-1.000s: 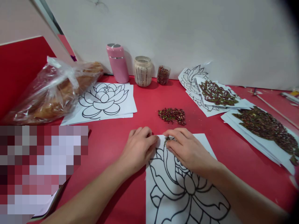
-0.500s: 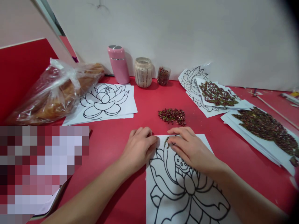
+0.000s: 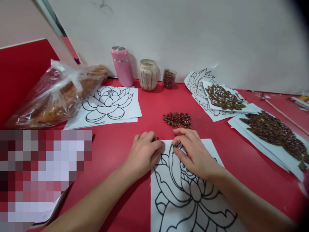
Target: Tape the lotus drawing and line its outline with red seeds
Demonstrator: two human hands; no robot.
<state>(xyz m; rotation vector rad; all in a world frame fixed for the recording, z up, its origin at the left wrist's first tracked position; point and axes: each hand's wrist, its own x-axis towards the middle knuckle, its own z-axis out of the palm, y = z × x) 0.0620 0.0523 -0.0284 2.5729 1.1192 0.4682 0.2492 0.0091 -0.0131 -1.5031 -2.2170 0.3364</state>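
A sheet of paper with a black-outlined lotus drawing [image 3: 177, 206] lies flat on the red table in front of me. A short line of small greenish beans [image 3: 171, 149] runs along the tip of an upper petal. My right hand [image 3: 198, 154] hovers over that tip, thumb and forefinger pinched on what looks like a tiny bean. At the sheet's upper left edge rests my left hand [image 3: 144, 156], its fingers curled and thumb against forefinger; whatever they may hold is hidden. Just beyond the paper sits a loose pile of red and green beans [image 3: 177, 120].
At the back stand a pink flask [image 3: 122, 67], a glass jar [image 3: 148, 75] and a small cup of beans [image 3: 169, 79]. Bean-covered pictures [image 3: 272, 132] lie at right. Left are another lotus drawing [image 3: 106, 111], a plastic bag [image 3: 65, 96] and a pixelated flat object [image 3: 58, 180].
My right hand has shifted slightly up and left, its thumb and forefinger now closer together near the petal tip. My left hand stays in place.
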